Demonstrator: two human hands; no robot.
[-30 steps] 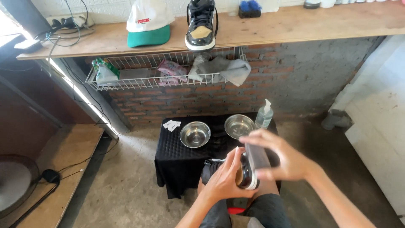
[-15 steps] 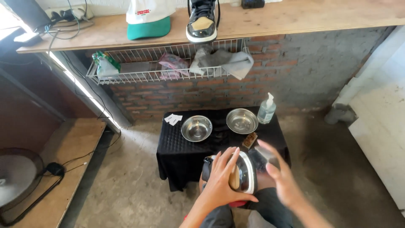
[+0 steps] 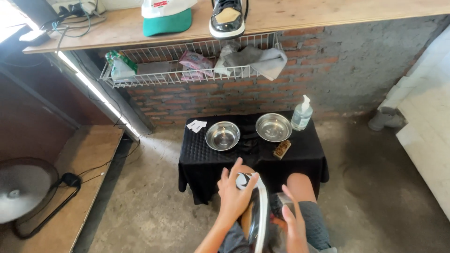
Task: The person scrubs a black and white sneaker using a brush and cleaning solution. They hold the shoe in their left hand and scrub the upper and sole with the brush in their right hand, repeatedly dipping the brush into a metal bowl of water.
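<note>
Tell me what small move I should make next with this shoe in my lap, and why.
Probably reach your right hand forward for the small brush on the black-covered table. Your left hand already grips the black and white shoe on edge over your knees, while the right only rests beside it holding nothing, and the brush lies between the steel bowls and your knees.

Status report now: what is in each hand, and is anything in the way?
Left hand grips the sneaker at its upper end. Right hand open beside it, contact unclear. Small black table with two steel bowls ahead, apart from both hands.
</note>
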